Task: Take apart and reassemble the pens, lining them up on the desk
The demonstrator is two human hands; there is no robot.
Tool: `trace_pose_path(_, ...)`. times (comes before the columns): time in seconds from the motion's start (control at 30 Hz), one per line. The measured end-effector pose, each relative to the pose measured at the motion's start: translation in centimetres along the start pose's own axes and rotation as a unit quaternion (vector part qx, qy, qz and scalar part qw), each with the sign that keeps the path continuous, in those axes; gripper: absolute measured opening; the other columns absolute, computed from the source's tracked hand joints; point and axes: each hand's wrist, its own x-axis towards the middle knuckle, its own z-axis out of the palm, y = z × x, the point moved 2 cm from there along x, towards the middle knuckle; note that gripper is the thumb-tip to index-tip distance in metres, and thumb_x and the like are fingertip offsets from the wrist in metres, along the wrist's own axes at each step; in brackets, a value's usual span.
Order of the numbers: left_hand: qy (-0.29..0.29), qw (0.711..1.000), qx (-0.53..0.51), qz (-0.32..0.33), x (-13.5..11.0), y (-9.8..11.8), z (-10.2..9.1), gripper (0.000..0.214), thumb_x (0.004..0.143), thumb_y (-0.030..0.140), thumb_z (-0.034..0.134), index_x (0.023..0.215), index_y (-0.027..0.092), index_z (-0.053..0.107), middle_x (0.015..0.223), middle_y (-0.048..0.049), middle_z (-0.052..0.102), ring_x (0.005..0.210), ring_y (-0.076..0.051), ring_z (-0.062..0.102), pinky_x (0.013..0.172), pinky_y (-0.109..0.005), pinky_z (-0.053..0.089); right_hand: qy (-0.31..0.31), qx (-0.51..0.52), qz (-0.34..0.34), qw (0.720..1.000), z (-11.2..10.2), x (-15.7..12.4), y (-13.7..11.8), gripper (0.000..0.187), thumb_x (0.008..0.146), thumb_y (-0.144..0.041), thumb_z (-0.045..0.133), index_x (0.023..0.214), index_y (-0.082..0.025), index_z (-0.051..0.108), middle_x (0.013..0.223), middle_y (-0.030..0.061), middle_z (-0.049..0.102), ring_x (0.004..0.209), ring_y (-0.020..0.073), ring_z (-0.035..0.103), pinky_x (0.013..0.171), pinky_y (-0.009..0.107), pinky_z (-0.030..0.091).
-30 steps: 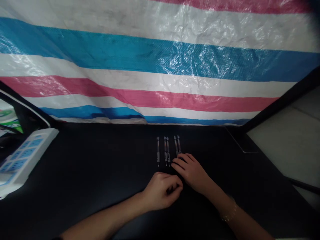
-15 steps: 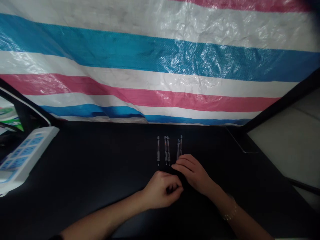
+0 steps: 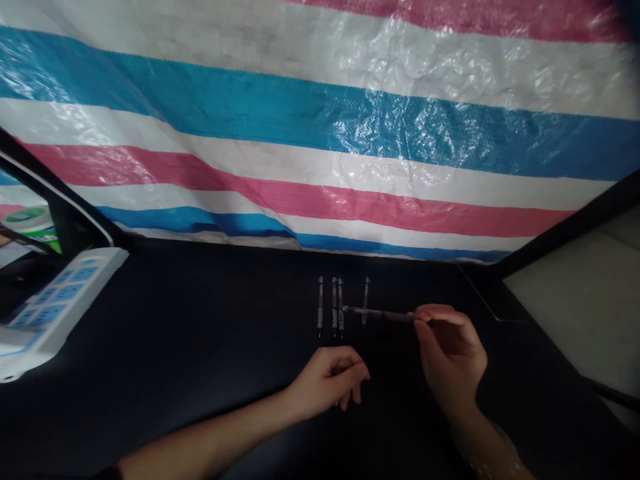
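The black table [image 3: 200, 313] holds four slim grey-and-black pens [image 3: 335, 307] lying parallel at centre frame. The right hand [image 3: 450, 350] pinches a fifth slim dark pen [image 3: 380, 315] crosswise; the left hand [image 3: 330, 381] lies loosely curled, holding nothing.

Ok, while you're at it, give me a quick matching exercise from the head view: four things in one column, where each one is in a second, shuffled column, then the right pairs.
Things:
1. Loose pens
2. Held pen
3. Left hand
4. Power strip

Places:
A. Side by side on the table
B. Curled below the pens, holding nothing visible
C. At the table's left edge
D. Pinched in the right hand, lying crosswise

Pairs: 1-A, 2-D, 3-B, 4-C
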Motion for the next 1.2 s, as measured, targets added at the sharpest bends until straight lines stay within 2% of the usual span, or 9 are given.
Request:
trace_pose_path(0.1,0.028,0.997,-0.066,0.031,0.0,-0.1,-0.2,0.046,0.086,0.058,0.051,0.094,0.014,0.057,0.056,0.0016,0.06,0.035,-0.006,0.044,0.036,-0.017,0.029,-0.018,0.049,0.039,0.998,-0.1,-0.1,0.3,0.013,0.084,-0.012,0.061,0.089,-0.022,0.056,0.085,0.0028,0.051,0.081,0.017,0.057,0.075,0.036,0.057)
trace_pose_path(0.2,0.09,0.986,-0.082,0.11,-0.4,0.3,-0.7,0.051,0.087,0.063,0.046,0.094,0.013,0.057,0.056,0.0022,0.056,0.038,-0.007,0.042,0.039,-0.019,0.029,-0.067,0.106,0.086,0.988,0.3,-0.7,0.5,0.012,0.087,-0.013,0.057,0.089,-0.023,0.053,0.086,0.0022,0.047,0.081,0.0162,0.054,0.076,0.037,0.057)
trace_pose_path(0.33,0.188,0.963,-0.05,0.184,-1.3,0.8,-1.3,0.052,0.093,0.059,0.038,0.072,0.015,0.056,0.05,0.0027,0.047,0.042,-0.008,0.037,0.043,-0.022,0.028,-0.121,0.157,0.116,0.973,1.0,-1.6,0.5,0.009,0.087,-0.015,0.055,0.088,-0.024,0.054,0.083,0.0012,0.043,0.078,0.0162,0.051,0.075,0.037,0.056)
trace_pose_path(0.43,0.235,0.943,0.015,0.235,-2.0,1.0,-1.5,0.053,0.095,0.053,0.038,0.059,0.017,0.051,0.046,0.0027,0.042,0.043,-0.009,0.037,0.044,-0.024,0.027,-0.15,0.178,0.121,0.965,1.3,-2.1,0.3,0.004,0.087,-0.022,0.056,0.09,-0.023,0.057,0.085,0.0023,0.045,0.074,0.0162,0.05,0.067,0.033,0.053)
trace_pose_path(0.53,0.268,0.911,0.087,0.302,-2.6,0.8,-1.6,0.054,0.097,0.047,0.035,0.054,0.018,0.049,0.045,0.0018,0.043,0.043,-0.011,0.041,0.047,-0.026,0.032,-0.222,0.144,0.138,0.954,1.5,-2.8,-0.1,0.018,0.093,-0.034,0.047,0.096,-0.021,0.06,0.086,0.0042,0.052,0.064,0.0145,0.051,0.056,0.029,0.046)
trace_pose_path(0.67,0.297,0.877,0.148,0.346,-3.3,0.6,-1.7,0.052,0.098,0.043,0.032,0.056,0.019,0.051,0.044,0.0014,0.045,0.042,-0.012,0.043,0.05,-0.028,0.034,-0.35,0.042,0.119,0.928,1.8,-3.6,-0.8,0.034,0.1,-0.034,0.039,0.08,-0.019,0.062,0.057,-0.0022,0.051,0.048,0.0101,0.044,0.05,0.024,0.036)
trace_pose_path(0.77,0.306,0.861,0.173,0.368,-3.4,0.9,-1.8,0.051,0.099,0.041,0.032,0.055,0.019,0.049,0.045,0.0013,0.044,0.042,-0.012,0.042,0.05,-0.028,0.033,-0.353,0.01,0.083,0.932,1.9,-3.5,-1.1,0.027,0.099,-0.028,0.043,0.083,-0.019,0.062,0.049,-0.0059,0.047,0.042,0.0081,0.043,0.046,0.021,0.033)
trace_pose_path(0.97,0.295,0.845,0.191,0.403,-3.2,1.3,-1.9,0.052,0.1,0.035,0.03,0.052,0.019,0.041,0.043,0.002,0.04,0.041,-0.011,0.039,0.049,-0.027,0.032,-0.322,-0.014,-0.004,0.947,2.2,-3.0,-1.9,0.021,0.097,-0.024,0.048,0.087,-0.02,0.066,0.045,-0.0074,0.049,0.037,0.0074,0.048,0.044,0.019,0.036)
trace_pose_path(1.2,0.271,0.835,0.187,0.441,-2.9,1.0,-2.2,0.048,0.099,0.029,0.031,0.053,0.019,0.038,0.044,0.0026,0.037,0.041,-0.01,0.036,0.048,-0.026,0.029,-0.305,-0.004,-0.02,0.952,2.4,-3.1,-2.0,0.019,0.095,-0.021,0.049,0.089,-0.02,0.068,0.044,-0.0071,0.05,0.037,0.0078,0.049,0.043,0.018,0.037)
